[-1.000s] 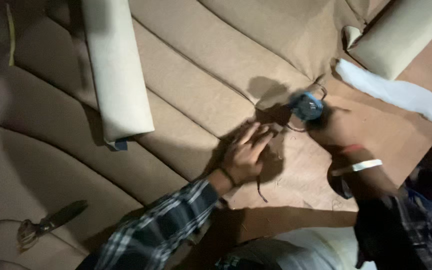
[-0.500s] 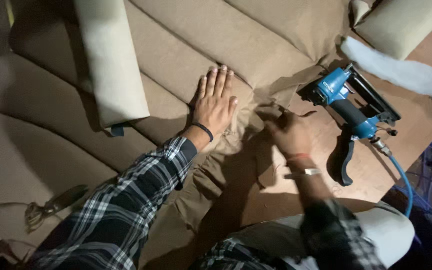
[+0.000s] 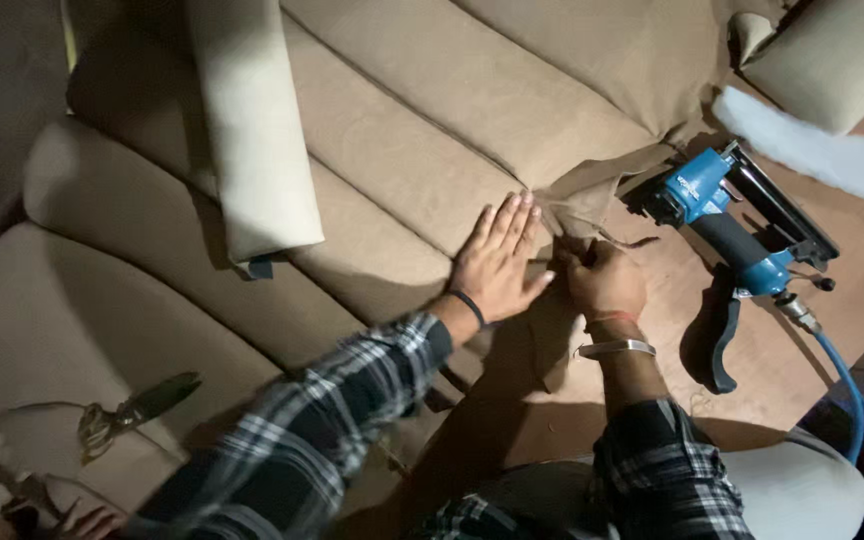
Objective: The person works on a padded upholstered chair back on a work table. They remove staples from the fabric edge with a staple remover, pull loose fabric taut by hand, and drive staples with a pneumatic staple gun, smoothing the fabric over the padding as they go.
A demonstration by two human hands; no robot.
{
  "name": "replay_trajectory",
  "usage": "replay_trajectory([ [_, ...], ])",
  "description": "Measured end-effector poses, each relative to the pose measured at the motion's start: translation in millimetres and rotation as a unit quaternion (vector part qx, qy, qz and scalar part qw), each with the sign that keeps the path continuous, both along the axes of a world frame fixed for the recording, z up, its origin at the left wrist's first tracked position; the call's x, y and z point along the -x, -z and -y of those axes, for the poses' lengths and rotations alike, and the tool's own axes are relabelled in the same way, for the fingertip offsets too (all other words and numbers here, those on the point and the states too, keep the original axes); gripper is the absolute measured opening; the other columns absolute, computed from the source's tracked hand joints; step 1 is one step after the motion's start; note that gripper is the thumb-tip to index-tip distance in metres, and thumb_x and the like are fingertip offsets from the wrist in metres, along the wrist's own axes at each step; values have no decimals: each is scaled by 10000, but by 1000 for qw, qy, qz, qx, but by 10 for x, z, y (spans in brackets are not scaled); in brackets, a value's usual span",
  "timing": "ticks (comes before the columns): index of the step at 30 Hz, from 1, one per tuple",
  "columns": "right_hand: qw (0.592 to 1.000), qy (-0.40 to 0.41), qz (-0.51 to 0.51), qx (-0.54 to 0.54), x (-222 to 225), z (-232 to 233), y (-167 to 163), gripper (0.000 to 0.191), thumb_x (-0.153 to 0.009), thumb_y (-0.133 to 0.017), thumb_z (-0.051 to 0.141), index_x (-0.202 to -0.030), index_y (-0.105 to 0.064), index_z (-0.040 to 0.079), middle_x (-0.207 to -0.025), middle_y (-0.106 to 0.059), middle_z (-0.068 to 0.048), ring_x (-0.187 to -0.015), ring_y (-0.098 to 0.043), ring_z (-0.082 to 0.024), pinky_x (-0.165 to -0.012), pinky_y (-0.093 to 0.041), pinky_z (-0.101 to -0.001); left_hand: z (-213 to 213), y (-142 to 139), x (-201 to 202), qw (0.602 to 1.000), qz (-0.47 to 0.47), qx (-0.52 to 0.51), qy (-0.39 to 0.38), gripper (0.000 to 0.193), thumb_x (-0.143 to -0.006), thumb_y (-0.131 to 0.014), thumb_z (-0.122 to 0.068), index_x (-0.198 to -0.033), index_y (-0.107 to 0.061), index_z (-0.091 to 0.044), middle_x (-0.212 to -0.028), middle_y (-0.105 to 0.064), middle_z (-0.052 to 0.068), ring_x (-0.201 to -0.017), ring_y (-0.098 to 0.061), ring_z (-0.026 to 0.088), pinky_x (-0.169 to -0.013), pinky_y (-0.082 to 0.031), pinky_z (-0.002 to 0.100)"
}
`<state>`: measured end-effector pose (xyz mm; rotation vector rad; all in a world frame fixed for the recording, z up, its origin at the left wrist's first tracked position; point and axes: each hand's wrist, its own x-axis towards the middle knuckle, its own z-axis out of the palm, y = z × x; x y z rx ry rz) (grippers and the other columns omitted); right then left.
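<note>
The left hand point(image 3: 497, 262) lies flat with fingers spread and straight, palm pressed on the tan fabric point(image 3: 512, 110) of the channelled cushion, just beside its loose edge. The right hand point(image 3: 604, 280) has its grip curled shut, pinching the loose flap of fabric point(image 3: 577, 205) where it folds over onto the brown board point(image 3: 652, 350); thumb and fingertips touch the left hand's little-finger side.

A blue pneumatic stapler point(image 3: 737, 235) lies on the board to the right, near but apart from the right hand, its blue hose point(image 3: 847, 385) trailing off toward the lower right. A strip of white wadding point(image 3: 822, 155) lies beyond it. A padded cream roll point(image 3: 252, 130) rests across the cushion to the left, and dark scissors point(image 3: 137, 405) lie at the lower left.

Compared with half a second ago, the left hand sits closer to the flap, and the right hand has moved up to meet it.
</note>
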<state>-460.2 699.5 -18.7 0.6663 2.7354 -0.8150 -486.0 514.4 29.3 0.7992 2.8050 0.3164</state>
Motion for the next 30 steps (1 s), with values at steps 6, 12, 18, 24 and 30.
replay_trajectory([
  [6, 999, -8, -31, 19, 7, 17, 37, 385, -823, -788, 460, -955, -773, 99, -908, -738, -187, -845, -717, -397, -738, -567, -476, -186, 190, -159, 999, 21, 43, -22, 1036, -789, -645, -310, -1623, -137, 37, -1719, -73, 219, -1609, -49, 306, -1294, -4, 415],
  [12, 982, -124, -130, 59, 78, -235, -186, 445, -808, -806, 310, -1175, -682, 92, -1038, -737, -181, -902, -712, -375, -772, -561, -461, -126, 222, -185, 995, 81, 65, -10, 1131, -779, -672, -506, -1597, -103, 29, -1707, -20, 218, -1599, -6, 309, -1280, 24, 405],
  [18, 948, -104, -254, -159, 182, -1147, -605, 788, -719, -936, 285, -1316, -517, -15, -1192, -610, -308, -1021, -636, -500, -850, -537, -522, -91, 287, -119, 995, 94, 11, -4, 1184, -857, -505, -763, -1590, -67, 57, -1688, 15, 247, -1577, 18, 344, -1268, 19, 430],
  [24, 978, -168, -113, -41, 516, -1535, -442, 966, -849, -831, 255, -1592, -285, -32, -1170, -634, -344, -1075, -627, -524, -902, -526, -537, -58, 444, -68, 996, 81, -27, 6, 1134, -910, -387, -803, -1617, -76, 27, -1708, -1, 214, -1595, 1, 331, -1283, -13, 432],
  [30, 970, -199, 58, -130, 654, -1378, -1144, 570, -812, -815, 348, -1225, -601, 19, -982, -705, -238, -890, -689, -390, -771, -554, -482, 15, 653, -125, 998, 54, -36, -7, 960, -919, -428, -719, -1578, -279, -37, -1734, -91, 199, -1615, -74, 308, -1304, -62, 438],
])
